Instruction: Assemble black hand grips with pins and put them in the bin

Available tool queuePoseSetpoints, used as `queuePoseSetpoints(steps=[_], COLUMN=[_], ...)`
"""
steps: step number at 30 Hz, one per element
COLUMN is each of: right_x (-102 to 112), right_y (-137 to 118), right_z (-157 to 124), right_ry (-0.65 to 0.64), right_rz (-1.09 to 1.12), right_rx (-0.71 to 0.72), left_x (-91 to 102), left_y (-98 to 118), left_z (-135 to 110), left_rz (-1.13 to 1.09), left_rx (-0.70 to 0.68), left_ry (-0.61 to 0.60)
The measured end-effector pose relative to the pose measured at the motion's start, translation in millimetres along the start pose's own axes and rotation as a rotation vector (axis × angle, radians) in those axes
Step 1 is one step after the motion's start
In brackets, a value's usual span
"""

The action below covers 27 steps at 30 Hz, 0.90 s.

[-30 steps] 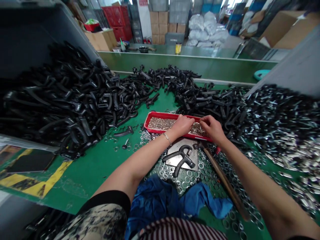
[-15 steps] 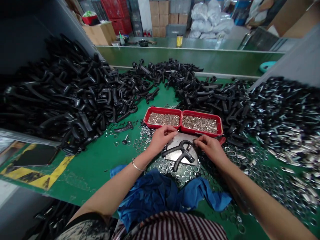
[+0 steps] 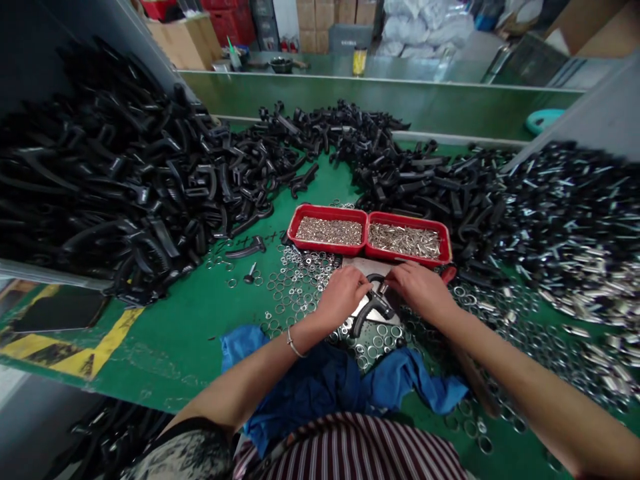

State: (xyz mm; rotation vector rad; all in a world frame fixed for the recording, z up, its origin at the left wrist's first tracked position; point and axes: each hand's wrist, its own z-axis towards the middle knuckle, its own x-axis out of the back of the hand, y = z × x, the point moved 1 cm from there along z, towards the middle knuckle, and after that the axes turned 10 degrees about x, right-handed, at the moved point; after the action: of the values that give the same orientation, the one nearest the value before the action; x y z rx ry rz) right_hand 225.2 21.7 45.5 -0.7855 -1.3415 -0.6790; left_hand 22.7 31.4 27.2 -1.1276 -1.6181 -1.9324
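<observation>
A black forked plastic handle (image 3: 369, 316) with a bright metal sleeve (image 3: 383, 289) lies on a metal plate (image 3: 350, 263) in front of me. My left hand (image 3: 344, 293) is closed in a pinch, its fingertips at the handle's upper left. The small metal pin seen in that pinch earlier is hidden now. From the other side my right hand (image 3: 419, 288) pinches by the sleeve; what its fingers hold is hidden. Just beyond stand two red trays, one with tiny metal pieces (image 3: 329, 231), the other with metal pins (image 3: 406, 241).
Black handles (image 3: 200, 177) heap up left and behind the trays. Metal rings (image 3: 287, 283) are strewn around the plate. Black-and-silver bolts (image 3: 570, 213) pile up at right. A blue cloth (image 3: 325, 380) lies before me; a loose handle (image 3: 247, 249) and a bolt (image 3: 250, 273) lie left.
My left hand has moved right and down from beside the left tray to the handle, carrying the pin. My right hand has moved slightly up and stays by the sleeve. The view has shifted slightly.
</observation>
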Motion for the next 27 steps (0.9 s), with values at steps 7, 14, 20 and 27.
queuePoseSetpoints(steps=[7,14,20,27], right_x=[-9,-18,8,6], right_y=[11,15,-11,-4], right_z=[-69,-89,-88,-91], right_ry=[-0.070,0.104,0.266,-0.008], right_rz=[-0.269,0.116,0.371,0.307], right_rx=[-0.339,-0.453,-0.420,-0.297], left_x=[-3.9,-1.2,-2.1,2.4], left_y=[1,8,8,12], left_z=[-2,-1,4,-36], left_rz=[0.129,0.349,0.498,0.495], left_rx=[-0.075,-0.198,-0.472,-0.339], left_ry=[0.015,-0.020,-0.088,-0.012])
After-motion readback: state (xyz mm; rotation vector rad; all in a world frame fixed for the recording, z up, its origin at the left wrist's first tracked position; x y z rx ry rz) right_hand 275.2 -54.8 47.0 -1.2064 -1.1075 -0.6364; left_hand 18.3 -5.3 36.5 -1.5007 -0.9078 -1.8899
